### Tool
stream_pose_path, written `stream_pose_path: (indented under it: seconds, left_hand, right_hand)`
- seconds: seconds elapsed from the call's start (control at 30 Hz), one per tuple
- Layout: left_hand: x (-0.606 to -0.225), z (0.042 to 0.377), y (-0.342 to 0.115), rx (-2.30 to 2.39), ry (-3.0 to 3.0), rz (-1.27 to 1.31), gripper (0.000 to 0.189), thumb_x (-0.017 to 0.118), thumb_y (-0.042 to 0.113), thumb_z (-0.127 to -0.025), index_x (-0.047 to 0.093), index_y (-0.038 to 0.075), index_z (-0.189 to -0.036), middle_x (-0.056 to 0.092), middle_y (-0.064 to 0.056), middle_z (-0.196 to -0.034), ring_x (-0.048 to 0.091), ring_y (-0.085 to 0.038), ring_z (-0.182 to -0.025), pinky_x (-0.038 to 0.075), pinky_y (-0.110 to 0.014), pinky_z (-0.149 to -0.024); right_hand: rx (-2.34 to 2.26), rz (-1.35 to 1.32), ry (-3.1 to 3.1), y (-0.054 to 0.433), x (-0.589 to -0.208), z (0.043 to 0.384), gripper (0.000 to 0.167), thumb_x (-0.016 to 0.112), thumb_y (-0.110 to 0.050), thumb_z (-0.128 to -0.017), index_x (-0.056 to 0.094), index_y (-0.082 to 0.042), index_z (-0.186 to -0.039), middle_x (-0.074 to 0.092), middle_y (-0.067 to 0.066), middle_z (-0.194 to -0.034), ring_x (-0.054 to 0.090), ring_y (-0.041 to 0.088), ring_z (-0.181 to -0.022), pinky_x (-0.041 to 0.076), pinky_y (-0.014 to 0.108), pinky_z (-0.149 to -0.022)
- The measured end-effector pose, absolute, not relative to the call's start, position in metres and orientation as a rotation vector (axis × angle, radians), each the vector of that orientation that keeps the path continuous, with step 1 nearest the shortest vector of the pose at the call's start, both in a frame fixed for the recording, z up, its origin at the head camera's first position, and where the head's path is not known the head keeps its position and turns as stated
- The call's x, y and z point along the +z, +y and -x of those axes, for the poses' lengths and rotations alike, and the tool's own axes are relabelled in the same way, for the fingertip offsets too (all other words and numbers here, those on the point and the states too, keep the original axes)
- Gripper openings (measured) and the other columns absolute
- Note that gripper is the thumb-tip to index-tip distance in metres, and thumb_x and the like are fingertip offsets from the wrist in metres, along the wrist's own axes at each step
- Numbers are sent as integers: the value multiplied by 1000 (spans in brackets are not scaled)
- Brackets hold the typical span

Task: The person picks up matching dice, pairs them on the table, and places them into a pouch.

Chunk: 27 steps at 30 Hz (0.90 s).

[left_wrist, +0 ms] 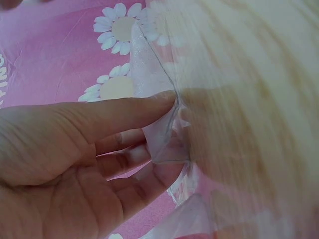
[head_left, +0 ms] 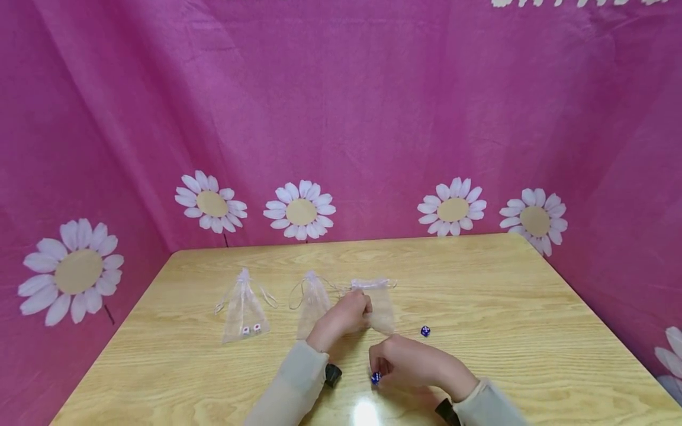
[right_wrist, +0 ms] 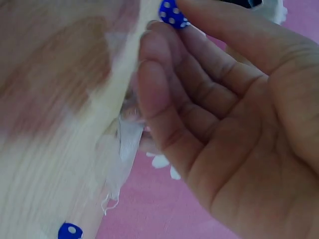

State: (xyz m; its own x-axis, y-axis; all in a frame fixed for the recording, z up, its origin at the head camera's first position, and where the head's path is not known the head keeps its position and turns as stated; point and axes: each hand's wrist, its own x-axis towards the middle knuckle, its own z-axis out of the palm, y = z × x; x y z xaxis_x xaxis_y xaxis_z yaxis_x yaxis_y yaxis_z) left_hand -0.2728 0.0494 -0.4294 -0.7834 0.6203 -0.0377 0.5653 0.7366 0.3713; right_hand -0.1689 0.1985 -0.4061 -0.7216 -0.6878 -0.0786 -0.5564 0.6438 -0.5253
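Note:
My left hand (head_left: 345, 313) pinches the edge of the rightmost sheer white drawstring pouch (head_left: 381, 312), its thumb and fingers meeting on the fabric (left_wrist: 154, 79) in the left wrist view. This pouch lies flat, its gathered drawstring end toward the back. Nearer the front, my right hand (head_left: 412, 360) holds a blue die (head_left: 376, 377) with white dots between thumb and fingertips. The same die (right_wrist: 172, 14) shows at the top of the right wrist view, the other fingers curled below it. A second blue die (head_left: 425, 331) lies on the table, right of the pouch.
On the wooden table (head_left: 479, 284), a sheer pouch (head_left: 242, 307) at the left has two white dice (head_left: 251, 329) in it. Another pouch (head_left: 314, 302) lies in the middle, partly behind my left hand. A pink curtain (head_left: 373, 118) with daisies stands behind the table.

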Motion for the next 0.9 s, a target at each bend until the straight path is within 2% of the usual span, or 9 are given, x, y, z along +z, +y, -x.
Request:
stream_pose_path:
  seconds: [0.27, 0.4, 0.6, 0.77, 0.9]
  left_hand:
    - [-429, 273, 49, 526, 2772, -994, 14, 71, 3, -86, 59, 4, -79, 43, 0, -80, 37, -11, -74, 35, -21, -68]
    - [-430, 273, 49, 512, 2783, -995, 11, 71, 3, -85, 62, 4, -80, 46, 1, -80, 39, -10, -74, 37, -19, -69]
    - [-429, 274, 50, 495, 2795, -992, 6, 72, 4, -85, 67, 2, -87, 54, -2, -85, 42, -9, -76, 42, -19, -71]
    - [-429, 273, 48, 489, 2795, -1071, 9, 67, -3, -83, 61, 2, -80, 44, 1, -79, 36, -10, -73, 34, -20, -68]
    - [-429, 273, 48, 497, 2783, -1072, 14, 64, -6, -84, 57, 3, -77, 37, 2, -77, 31, -11, -73, 29, -21, -67]
  right_hand:
    - [-607, 972, 2595, 192, -412, 164, 18, 80, -5, -75, 64, -13, -79, 59, -12, -69, 45, -9, -62, 42, 12, -60]
    - [-688, 980, 2551, 198, -411, 169, 14, 79, -8, -78, 66, -13, -82, 62, -12, -71, 48, -9, -64, 44, 12, -61]
    - [-1031, 894, 2428, 234, -411, 193, 9, 74, -9, -85, 68, -7, -91, 70, -1, -83, 59, -3, -72, 52, 18, -69]
    - [-1123, 806, 2447, 275, -417, 210, 10, 71, -10, -88, 68, -4, -95, 70, 9, -90, 60, 2, -78, 52, 21, -73]
    - [-1154, 716, 2476, 301, -421, 216, 10, 69, -8, -89, 67, -3, -97, 68, 11, -92, 59, 5, -80, 51, 20, -74]
